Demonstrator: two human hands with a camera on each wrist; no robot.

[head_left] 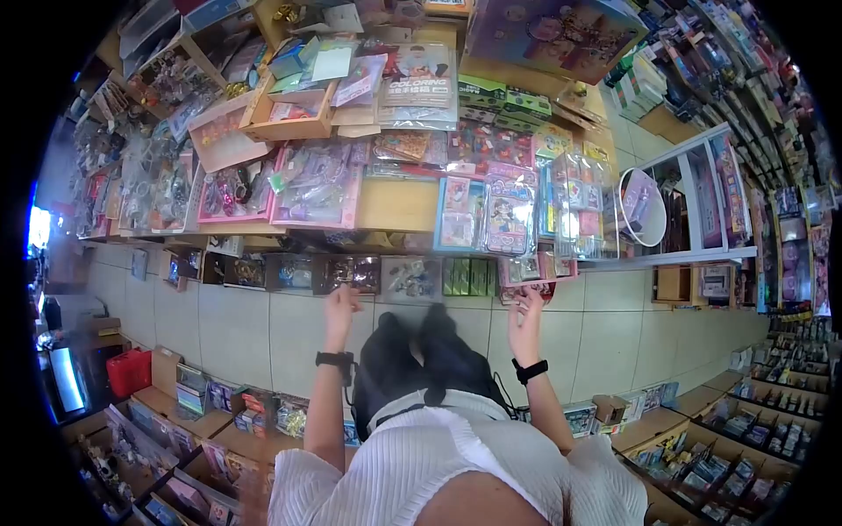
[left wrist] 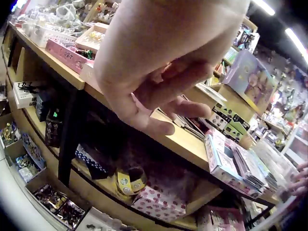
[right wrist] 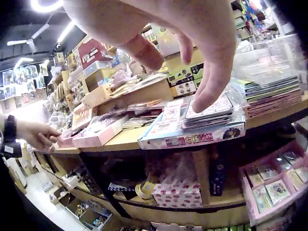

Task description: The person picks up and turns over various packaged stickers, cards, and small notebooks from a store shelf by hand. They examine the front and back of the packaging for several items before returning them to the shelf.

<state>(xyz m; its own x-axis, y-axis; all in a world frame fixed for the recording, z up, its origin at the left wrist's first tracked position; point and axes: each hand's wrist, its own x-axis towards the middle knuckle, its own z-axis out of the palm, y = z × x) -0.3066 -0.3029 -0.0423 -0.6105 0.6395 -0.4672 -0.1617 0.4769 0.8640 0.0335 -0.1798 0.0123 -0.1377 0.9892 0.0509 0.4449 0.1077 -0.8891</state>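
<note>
My left hand [head_left: 342, 312] hangs in front of the table edge, its fingers loosely bent and nothing in them. Behind it in the left wrist view is the tabletop with a pink tray [left wrist: 70, 57] of small goods. My right hand [head_left: 525, 323] is held out at the table's right part, also with nothing in its grasp. In the right wrist view its fingers point down and overlap a stack of wrapped cards [right wrist: 211, 109] in a blue-and-pink box [right wrist: 192, 139]. A pink divided box [right wrist: 274, 185] of small packets sits lower, to the right.
A wooden table [head_left: 395, 203] carries pink trays, a wooden box [head_left: 289, 114], a coloring book [head_left: 419, 74] and a white basket [head_left: 643, 206]. Boxes of small goods [head_left: 410, 279] stand on the floor beneath its edge. Crowded shelves [head_left: 781, 421] and cartons surround me.
</note>
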